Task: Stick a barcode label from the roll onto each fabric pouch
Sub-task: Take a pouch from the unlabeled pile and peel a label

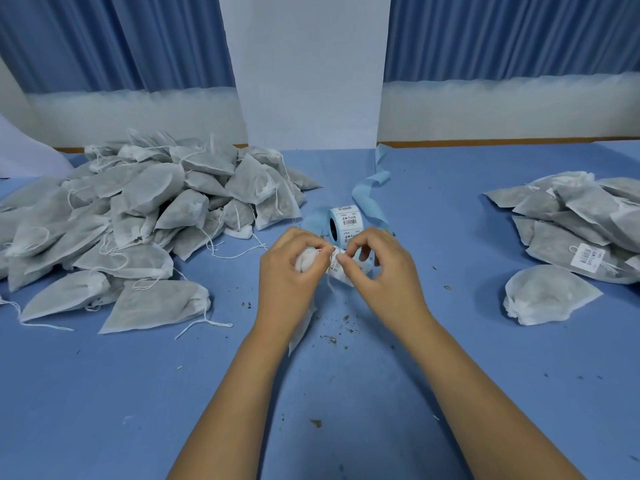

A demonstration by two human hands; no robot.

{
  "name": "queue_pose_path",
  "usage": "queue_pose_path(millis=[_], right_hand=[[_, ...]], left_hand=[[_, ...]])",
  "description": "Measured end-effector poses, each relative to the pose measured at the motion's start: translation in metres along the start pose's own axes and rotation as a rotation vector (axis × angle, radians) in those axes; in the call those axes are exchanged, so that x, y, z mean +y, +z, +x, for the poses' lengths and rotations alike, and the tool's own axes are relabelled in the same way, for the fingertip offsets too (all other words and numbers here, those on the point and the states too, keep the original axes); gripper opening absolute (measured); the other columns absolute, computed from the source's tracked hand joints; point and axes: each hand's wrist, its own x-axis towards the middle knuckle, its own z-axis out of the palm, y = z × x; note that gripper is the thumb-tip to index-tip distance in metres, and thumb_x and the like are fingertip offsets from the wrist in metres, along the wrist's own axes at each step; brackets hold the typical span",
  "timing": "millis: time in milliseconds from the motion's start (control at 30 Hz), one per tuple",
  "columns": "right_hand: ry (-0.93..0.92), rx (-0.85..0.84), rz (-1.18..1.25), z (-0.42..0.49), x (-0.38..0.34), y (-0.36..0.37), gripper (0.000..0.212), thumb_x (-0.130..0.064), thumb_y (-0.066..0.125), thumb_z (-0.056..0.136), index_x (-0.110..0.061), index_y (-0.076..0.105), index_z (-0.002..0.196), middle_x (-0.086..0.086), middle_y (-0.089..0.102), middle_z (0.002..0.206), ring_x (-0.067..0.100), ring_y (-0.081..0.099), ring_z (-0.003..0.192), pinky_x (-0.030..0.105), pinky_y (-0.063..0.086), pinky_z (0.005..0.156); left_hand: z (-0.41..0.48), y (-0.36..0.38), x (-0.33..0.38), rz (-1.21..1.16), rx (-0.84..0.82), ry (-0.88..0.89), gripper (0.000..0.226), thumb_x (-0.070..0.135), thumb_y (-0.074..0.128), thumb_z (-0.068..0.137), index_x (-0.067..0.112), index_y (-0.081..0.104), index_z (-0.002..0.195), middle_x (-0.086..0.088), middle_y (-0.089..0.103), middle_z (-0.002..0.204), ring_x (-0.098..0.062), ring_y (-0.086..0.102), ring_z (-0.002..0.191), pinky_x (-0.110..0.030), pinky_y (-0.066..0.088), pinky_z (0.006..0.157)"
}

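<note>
Head view: hands (pixel 332 268) pinch white pouch (pixel 304 263) — barcode label (pixel 335 264) creased.

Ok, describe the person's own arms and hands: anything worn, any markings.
Both forearms are bare as far as the frame shows: no sleeves in view. The left hand and right hand wear no gloves; no rings, watch or wristband are visible. The fingers are uncovered, and no markings show.

A white pillar (pixel 311 71) rises at the middle of the far side; 2 blue pleated curtains (pixel 114 39) hang either side of it; a pale wall band (pixel 138 114) runs beneath them; a blue-covered table (pixel 346 393) spreads before the pillar; light is soft, even.
</note>
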Motion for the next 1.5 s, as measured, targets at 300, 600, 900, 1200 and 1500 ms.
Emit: queue_pose_path(millis=[300, 600, 900, 1200, 1500], right_hand=[[-0.104, 0.083, -0.065, -0.002, -0.001, 0.004, 0.013, -0.015, 0.077, 0.077, -0.008, 0.066, 0.079, -0.004, 0.062, 0.078, 0.011, 0.050, 0.074, 0.032, 0.045, 0.072], [-0.117, 0.125, -0.141, -0.003, 0.004, 0.004, 0.004, -0.009, 0.074, 0.078, -0.007, 0.072, 0.075, 0.000, 0.069, 0.075, 0.021, 0.062, 0.074, 0.038, 0.047, 0.071], [0.173, 0.105, 0.152, 0.000, 0.000, -0.004, 0.013, -0.006, 0.069, 0.082, -0.014, 0.072, 0.072, -0.006, 0.068, 0.073, 0.003, 0.057, 0.072, 0.017, 0.039, 0.071], [0.466, 0.202, 0.404, 0.009, 0.004, -0.012, 0.018, -0.006, 0.065, 0.086, -0.017, 0.070, 0.072, -0.003, 0.070, 0.073, 0.013, 0.060, 0.072, 0.018, 0.046, 0.068], [0.503, 0.300, 0.603, 0.010, 0.000, -0.018, 0.021, -0.001, 0.061, 0.087, -0.014, 0.069, 0.072, -0.008, 0.067, 0.065, 0.002, 0.056, 0.058, 0.012, 0.046, 0.063]], left_hand=[[0.002, 0.003, 0.000, -0.190, -0.118, -0.263, 0.032, 0.009, 0.066, 0.089, 0.029, 0.072, 0.065, 0.014, 0.065, 0.073, 0.004, 0.056, 0.063, -0.010, 0.041, 0.060], [0.002, 0.002, -0.001, -0.149, -0.109, -0.262, 0.019, 0.008, 0.070, 0.087, 0.021, 0.076, 0.074, 0.012, 0.066, 0.074, 0.002, 0.060, 0.071, -0.007, 0.041, 0.068], [0.001, -0.002, 0.002, -0.136, -0.171, -0.180, 0.008, 0.011, 0.074, 0.084, 0.018, 0.077, 0.086, 0.026, 0.060, 0.057, 0.013, 0.052, 0.056, 0.000, 0.036, 0.061], [0.007, -0.009, -0.001, -0.168, -0.088, -0.323, 0.017, 0.013, 0.070, 0.087, 0.025, 0.077, 0.078, 0.014, 0.075, 0.083, 0.005, 0.065, 0.084, -0.008, 0.045, 0.078], [0.010, -0.014, -0.012, -0.234, -0.027, -0.368, 0.013, 0.011, 0.064, 0.092, 0.020, 0.072, 0.087, 0.007, 0.073, 0.077, -0.005, 0.067, 0.072, -0.014, 0.051, 0.069]])
